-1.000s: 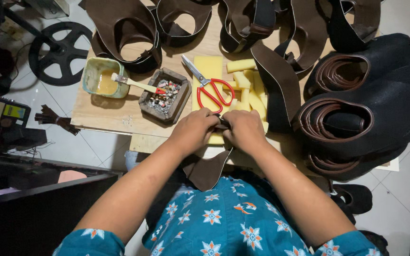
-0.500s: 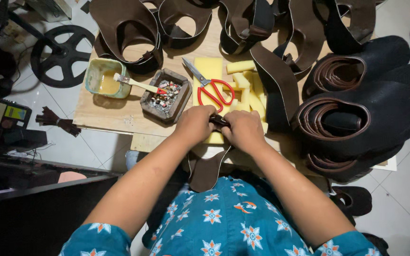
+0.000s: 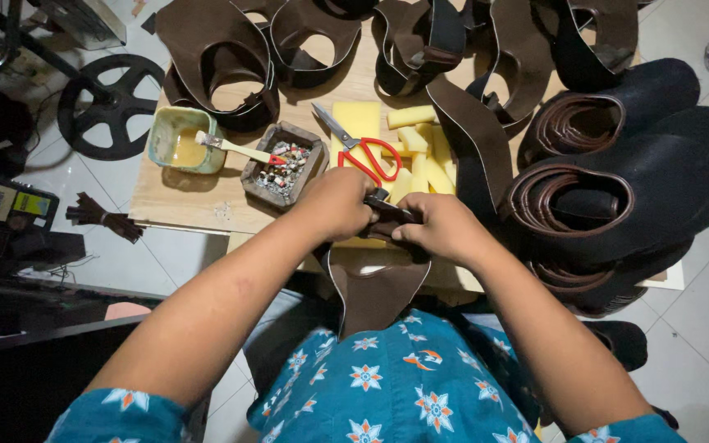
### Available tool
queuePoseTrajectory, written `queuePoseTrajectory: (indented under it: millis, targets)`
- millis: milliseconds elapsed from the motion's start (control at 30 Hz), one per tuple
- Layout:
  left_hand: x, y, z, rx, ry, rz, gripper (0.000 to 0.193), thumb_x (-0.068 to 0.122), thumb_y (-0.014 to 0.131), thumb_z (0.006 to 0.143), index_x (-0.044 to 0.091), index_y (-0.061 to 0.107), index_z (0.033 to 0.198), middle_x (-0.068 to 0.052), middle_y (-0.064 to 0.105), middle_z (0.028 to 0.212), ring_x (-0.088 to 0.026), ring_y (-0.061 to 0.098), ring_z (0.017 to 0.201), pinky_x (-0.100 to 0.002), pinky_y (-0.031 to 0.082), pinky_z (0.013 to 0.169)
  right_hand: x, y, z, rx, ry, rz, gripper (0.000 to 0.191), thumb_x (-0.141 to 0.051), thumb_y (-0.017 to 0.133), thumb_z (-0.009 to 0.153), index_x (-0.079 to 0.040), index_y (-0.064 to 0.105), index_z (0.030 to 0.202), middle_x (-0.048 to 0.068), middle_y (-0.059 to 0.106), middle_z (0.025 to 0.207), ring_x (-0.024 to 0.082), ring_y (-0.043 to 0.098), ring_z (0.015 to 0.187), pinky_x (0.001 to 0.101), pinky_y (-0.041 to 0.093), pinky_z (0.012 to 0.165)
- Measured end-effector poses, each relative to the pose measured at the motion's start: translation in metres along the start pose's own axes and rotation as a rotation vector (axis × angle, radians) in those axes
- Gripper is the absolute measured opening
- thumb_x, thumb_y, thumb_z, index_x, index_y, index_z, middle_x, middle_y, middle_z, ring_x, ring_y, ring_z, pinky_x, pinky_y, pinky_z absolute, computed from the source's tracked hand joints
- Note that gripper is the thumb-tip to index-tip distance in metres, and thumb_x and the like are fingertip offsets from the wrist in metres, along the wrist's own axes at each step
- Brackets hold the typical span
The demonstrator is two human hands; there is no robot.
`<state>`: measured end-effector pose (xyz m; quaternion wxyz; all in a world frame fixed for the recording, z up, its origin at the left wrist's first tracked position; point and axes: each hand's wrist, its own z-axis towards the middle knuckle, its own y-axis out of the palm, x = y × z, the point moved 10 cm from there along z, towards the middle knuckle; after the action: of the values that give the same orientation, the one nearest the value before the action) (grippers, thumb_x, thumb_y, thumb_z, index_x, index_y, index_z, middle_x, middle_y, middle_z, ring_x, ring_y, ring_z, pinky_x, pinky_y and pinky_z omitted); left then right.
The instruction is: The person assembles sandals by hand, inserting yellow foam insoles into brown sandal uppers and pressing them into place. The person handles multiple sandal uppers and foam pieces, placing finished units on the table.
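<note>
Head view, looking down over a low wooden board [image 3: 207, 209] set on a tiled floor.

A brown leather piece [image 3: 375, 287] is held at its upper edge by both hands, just in front of the board's near edge; its lower part hangs down toward the lap, over blue flower-print cloth. The left hand [image 3: 336, 203] is curled closed on the left of the upper edge. The right hand [image 3: 445, 228] is pinched shut on the right of it, thumb on top. The two hands are almost touching (what lies between the fingertips is too dark to make out).

Just beyond the hands, red-handled scissors [image 3: 361, 150] are seen lying on yellow foam pieces [image 3: 420, 156]. To the left of these, a small wooden tray [image 3: 282, 168] of mixed small bits is noted, then a greenish glue pot [image 3: 178, 141] with a brush [image 3: 235, 149] resting across its rim.

Cut brown leather uppers [image 3: 231, 49] are piled along the far edge. Stacked dark uppers [image 3: 617, 197] lie to the right. A black spoked wheel [image 3: 112, 107] lies on the floor at left.
</note>
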<state>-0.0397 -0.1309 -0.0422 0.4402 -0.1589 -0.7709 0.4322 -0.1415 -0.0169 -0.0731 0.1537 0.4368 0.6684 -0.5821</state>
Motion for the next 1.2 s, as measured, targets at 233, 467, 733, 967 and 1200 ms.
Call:
queuePoseTrajectory:
  millis: [233, 467, 733, 967, 1200]
  targets:
    - [0.017, 0.006, -0.009, -0.003, 0.063, 0.132, 0.021, 0.023, 0.077, 0.078, 0.013, 0.076, 0.097, -0.014, 0.073, 0.095, -0.036, 0.069, 0.098, -0.048, 0.053, 0.087, 0.004, 0.003, -0.008, 0.067, -0.041, 0.018, 0.020, -0.024, 0.076, 0.084, -0.008, 0.075, 0.096, 0.011, 0.070, 0.070, 0.018, 0.065, 0.060, 0.0347, 0.053, 0.061]
    - [0.020, 0.010, -0.008, -0.023, 0.104, 0.113, 0.021, 0.023, 0.076, 0.078, 0.016, 0.077, 0.098, -0.015, 0.073, 0.093, -0.036, 0.069, 0.095, -0.049, 0.054, 0.084, -0.011, 0.000, -0.013, 0.124, -0.194, 0.078, 0.018, -0.020, 0.071, 0.086, -0.007, 0.072, 0.099, 0.011, 0.071, 0.075, 0.017, 0.066, 0.062, 0.0333, 0.053, 0.061]
    - [0.011, -0.017, -0.007, 0.081, 0.087, -0.109, 0.057, 0.035, 0.081, 0.080, 0.016, 0.059, 0.129, -0.018, 0.072, 0.096, -0.039, 0.068, 0.093, -0.048, 0.052, 0.081, 0.007, -0.012, -0.012, 0.281, -0.017, 0.080, 0.021, -0.023, 0.075, 0.088, -0.004, 0.072, 0.096, 0.014, 0.069, 0.077, 0.017, 0.062, 0.065, 0.0322, 0.050, 0.065]
    - [-0.080, -0.064, -0.018, 0.421, 0.086, -1.152, 0.018, 0.017, 0.059, 0.105, 0.002, 0.065, 0.113, -0.006, 0.071, 0.101, -0.011, 0.066, 0.087, -0.028, 0.055, 0.079, 0.045, -0.023, -0.013, 0.425, -0.049, 0.744, 0.027, -0.013, 0.074, 0.089, -0.003, 0.066, 0.113, 0.001, 0.071, 0.094, 0.009, 0.061, 0.081, 0.0265, 0.050, 0.073]
    - [-0.064, -0.004, -0.056, 0.559, 0.194, -0.879, 0.024, 0.008, 0.062, 0.094, -0.001, 0.064, 0.116, -0.009, 0.069, 0.109, -0.015, 0.065, 0.099, -0.029, 0.053, 0.089, 0.048, 0.001, -0.008, 0.426, -0.012, 0.754, 0.037, -0.007, 0.074, 0.084, -0.001, 0.057, 0.116, 0.006, 0.068, 0.097, 0.012, 0.063, 0.085, 0.0272, 0.053, 0.076]
